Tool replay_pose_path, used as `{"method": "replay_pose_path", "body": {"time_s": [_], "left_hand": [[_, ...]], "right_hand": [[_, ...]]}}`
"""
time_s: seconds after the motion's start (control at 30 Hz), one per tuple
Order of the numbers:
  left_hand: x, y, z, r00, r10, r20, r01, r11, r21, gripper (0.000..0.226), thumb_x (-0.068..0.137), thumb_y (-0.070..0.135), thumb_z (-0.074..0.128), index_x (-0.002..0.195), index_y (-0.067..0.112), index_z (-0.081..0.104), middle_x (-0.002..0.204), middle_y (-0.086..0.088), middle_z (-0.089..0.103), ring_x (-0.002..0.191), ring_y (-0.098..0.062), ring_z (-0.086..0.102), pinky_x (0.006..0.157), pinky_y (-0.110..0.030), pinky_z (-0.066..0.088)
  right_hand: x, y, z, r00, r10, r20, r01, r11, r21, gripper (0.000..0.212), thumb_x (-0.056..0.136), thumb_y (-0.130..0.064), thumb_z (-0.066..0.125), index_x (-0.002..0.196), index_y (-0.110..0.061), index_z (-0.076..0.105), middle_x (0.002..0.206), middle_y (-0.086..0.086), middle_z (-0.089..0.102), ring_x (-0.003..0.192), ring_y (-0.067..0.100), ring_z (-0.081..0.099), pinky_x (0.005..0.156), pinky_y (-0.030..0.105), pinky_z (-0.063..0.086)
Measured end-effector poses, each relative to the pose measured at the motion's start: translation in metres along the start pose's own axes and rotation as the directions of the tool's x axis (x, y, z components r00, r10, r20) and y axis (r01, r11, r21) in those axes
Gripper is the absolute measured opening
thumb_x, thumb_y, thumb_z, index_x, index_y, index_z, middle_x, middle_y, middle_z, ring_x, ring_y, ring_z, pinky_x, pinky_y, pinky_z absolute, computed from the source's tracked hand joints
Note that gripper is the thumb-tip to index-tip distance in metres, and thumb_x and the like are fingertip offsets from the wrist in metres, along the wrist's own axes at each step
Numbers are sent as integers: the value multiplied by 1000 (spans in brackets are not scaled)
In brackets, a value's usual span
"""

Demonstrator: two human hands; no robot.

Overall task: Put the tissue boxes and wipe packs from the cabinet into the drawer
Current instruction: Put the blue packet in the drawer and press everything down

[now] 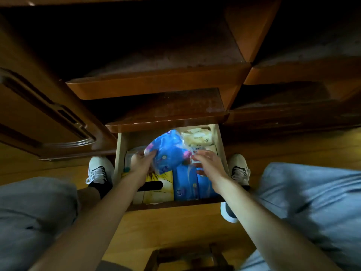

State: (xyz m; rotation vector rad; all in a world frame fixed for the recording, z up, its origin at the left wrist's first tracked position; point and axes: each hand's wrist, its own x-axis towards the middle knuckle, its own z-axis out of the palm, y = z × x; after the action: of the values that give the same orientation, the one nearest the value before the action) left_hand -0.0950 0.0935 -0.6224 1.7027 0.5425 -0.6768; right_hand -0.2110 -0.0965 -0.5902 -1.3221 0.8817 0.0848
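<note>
The open drawer (118, 153) sits low at the centre of the head view, under the cabinet shelves. My left hand (141, 163) grips the near left edge of a blue wipe pack (168, 151) held tilted over the drawer. My right hand (208, 163) touches the pack's right end, fingers spread around a small white label; whether it grips is unclear. Inside the drawer lie a yellow tissue box (158, 186) at the front, blue packs (192, 186) beside it, and a pale yellow pack (198, 136) at the back right.
An open cabinet door (43, 118) stands at the left. Dark wooden shelves (156, 87) rise above the drawer. My feet in white shoes (99, 171) flank the drawer on the wooden floor. A small wooden stool (187, 259) is at the bottom edge.
</note>
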Motion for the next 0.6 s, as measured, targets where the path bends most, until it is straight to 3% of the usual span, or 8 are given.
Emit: {"method": "replay_pose_path", "body": {"time_s": [0.1, 0.23, 0.3, 0.4, 0.53, 0.6], "left_hand": [[26, 17, 18, 999, 28, -41, -24, 995, 101, 62, 87, 42, 76, 136, 13, 53, 111, -10, 70, 91, -26, 71, 76, -43, 62], [62, 32, 51, 997, 4, -78, 4, 994, 112, 53, 79, 39, 85, 122, 15, 66, 102, -8, 74, 86, -26, 74, 76, -45, 64], [71, 36, 69, 996, -29, -86, 37, 995, 89, 54, 76, 43, 86, 121, 20, 67, 97, -4, 73, 83, -25, 74, 62, -42, 64], [81, 39, 93, 994, -75, -80, 81, 994, 68, 55, 78, 46, 84, 124, 24, 64, 83, 4, 64, 67, -17, 64, 40, -27, 47], [91, 44, 111, 987, -142, -78, 146, 988, 53, 28, 89, 49, 71, 104, 30, 58, 74, 2, 54, 49, -18, 57, 31, -23, 39], [100, 45, 115, 984, -166, -59, 168, 985, 34, 24, 96, 42, 65, 101, 19, 63, 74, 1, 61, 49, -14, 64, 38, -25, 49]], "right_hand": [[4, 9, -14, 997, 48, -56, -46, 998, 35, 16, 98, -20, 63, 112, -16, 69, 107, 12, 73, 86, 18, 70, 67, 28, 55], [6, 22, -22, 996, 73, -54, -71, 997, 34, 21, 99, -20, 63, 120, -18, 65, 110, 8, 72, 86, 18, 70, 68, 28, 55], [8, 24, -23, 997, 69, -47, -68, 997, 21, 21, 98, -20, 64, 120, -19, 63, 108, 6, 73, 82, 15, 71, 64, 25, 54], [11, 22, -20, 997, 76, -22, -75, 997, 21, 18, 100, -21, 62, 118, -19, 63, 103, 1, 74, 79, 11, 72, 59, 20, 53], [12, 20, -17, 996, 84, 6, -84, 996, 33, 13, 99, -20, 63, 112, -22, 64, 101, 1, 76, 81, 13, 72, 61, 20, 54], [12, 21, -17, 995, 93, 20, -94, 995, 27, 13, 99, -21, 63, 112, -22, 65, 102, 1, 76, 83, 13, 72, 61, 19, 53]]}}
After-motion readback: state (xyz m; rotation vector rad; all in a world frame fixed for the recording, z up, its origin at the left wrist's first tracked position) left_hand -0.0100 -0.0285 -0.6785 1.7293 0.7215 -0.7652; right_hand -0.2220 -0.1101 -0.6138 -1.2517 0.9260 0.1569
